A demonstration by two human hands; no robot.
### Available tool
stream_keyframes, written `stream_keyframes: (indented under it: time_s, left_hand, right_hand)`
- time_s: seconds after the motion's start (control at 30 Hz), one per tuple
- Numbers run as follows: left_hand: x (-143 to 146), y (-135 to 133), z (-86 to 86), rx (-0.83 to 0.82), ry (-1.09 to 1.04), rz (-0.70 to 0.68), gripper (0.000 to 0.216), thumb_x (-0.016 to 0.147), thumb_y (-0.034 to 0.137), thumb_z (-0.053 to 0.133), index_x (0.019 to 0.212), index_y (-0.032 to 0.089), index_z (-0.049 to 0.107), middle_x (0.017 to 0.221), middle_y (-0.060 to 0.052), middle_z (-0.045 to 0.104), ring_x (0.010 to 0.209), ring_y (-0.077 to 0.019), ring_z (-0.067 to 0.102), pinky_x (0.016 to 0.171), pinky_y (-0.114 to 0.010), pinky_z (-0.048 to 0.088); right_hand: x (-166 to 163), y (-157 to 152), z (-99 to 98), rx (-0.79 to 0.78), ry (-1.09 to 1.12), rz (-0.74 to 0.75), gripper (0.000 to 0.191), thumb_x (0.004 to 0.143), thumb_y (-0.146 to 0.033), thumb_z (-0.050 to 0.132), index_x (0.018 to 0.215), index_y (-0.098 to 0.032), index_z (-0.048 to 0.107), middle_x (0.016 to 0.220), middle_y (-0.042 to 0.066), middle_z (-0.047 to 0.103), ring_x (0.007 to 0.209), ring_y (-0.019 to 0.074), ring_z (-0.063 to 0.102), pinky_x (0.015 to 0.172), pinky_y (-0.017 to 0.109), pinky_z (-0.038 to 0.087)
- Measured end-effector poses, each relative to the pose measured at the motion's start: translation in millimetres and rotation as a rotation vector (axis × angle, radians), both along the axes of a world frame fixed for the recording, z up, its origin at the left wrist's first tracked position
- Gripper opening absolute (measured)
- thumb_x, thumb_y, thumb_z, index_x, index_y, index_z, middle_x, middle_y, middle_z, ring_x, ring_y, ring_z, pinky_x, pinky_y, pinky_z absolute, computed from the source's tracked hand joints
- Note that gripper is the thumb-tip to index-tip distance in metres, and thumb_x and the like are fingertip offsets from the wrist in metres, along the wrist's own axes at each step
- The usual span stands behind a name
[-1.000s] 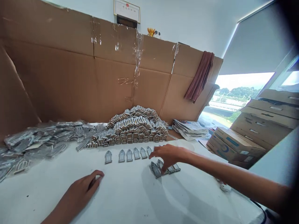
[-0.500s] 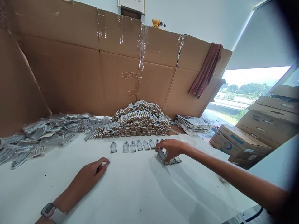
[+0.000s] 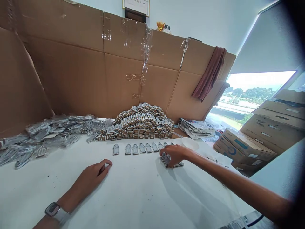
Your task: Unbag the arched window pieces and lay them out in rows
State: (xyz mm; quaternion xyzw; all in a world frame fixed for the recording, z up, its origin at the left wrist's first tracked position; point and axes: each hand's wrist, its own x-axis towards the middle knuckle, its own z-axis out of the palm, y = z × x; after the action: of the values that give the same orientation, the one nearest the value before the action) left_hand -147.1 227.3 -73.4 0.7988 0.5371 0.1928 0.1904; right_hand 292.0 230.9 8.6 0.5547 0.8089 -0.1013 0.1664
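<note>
My left hand [image 3: 91,175] rests on the white table [image 3: 133,194], its fingers curled in and the thumb close to the index finger. Nothing shows in it. My right hand [image 3: 175,155] is closed on a small grey arch-shaped metal piece [image 3: 165,160], held low over the table with the fingers on its edges. More such pieces lie beside and partly under that hand, half hidden. A row of arch-shaped pieces [image 3: 142,148] lies flat behind, with one piece [image 3: 116,149] set apart at its left end. The row's right end is partly covered by my right hand.
A big stacked heap of the same pieces [image 3: 145,124] stands at the back. Plastic-bagged pieces [image 3: 59,127] lie at left. Tall cardboard [image 3: 78,82] walls off the rear. At right are papers [image 3: 197,128], a pale round dish [image 3: 190,144] and cardboard boxes [image 3: 245,146].
The metal piece in my right hand has tipped lower and flatter towards the table, and the hand has shifted slightly. My left hand stays in place. The view has shifted a little.
</note>
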Motion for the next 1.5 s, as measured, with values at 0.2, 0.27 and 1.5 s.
stream_keyframes:
  time_s: [0.2,0.27,1.5]
  left_hand:
    - [-0.9,1.9,-2.6,0.008,-0.016,-0.007,0.038,0.103,0.05,0.042,0.115,0.029,0.071,0.069,0.003,0.061,0.066,-0.0199,0.063,0.064,-0.027,0.041]
    - [-1.4,3.3,-4.6,0.003,-0.01,-0.005,0.038,0.104,0.05,0.042,0.116,0.029,0.071,0.07,0.003,0.062,0.067,-0.0199,0.063,0.065,-0.027,0.041]
    - [0.0,3.4,-4.9,-0.061,0.015,0.009,0.042,0.104,0.055,0.037,0.118,0.03,0.068,0.074,0.003,0.065,0.072,-0.021,0.065,0.07,-0.029,0.042]
  right_hand:
    - [-4.8,-2.3,-0.8,-0.015,-0.013,-0.012,0.078,0.066,-0.048,0.087,0.14,-0.035,0.066,0.127,0.011,0.071,0.115,0.0384,0.07,0.09,0.044,0.052]
    - [-2.6,-1.9,-0.7,-0.004,-0.008,-0.012,0.076,0.065,-0.048,0.087,0.137,-0.034,0.067,0.124,0.01,0.072,0.115,0.0384,0.07,0.089,0.044,0.052]
    - [75.7,-13.6,-1.9,0.059,0.173,-0.076,0.075,0.064,-0.035,0.09,0.135,-0.03,0.064,0.116,0.005,0.072,0.095,0.0287,0.068,0.074,0.032,0.044]
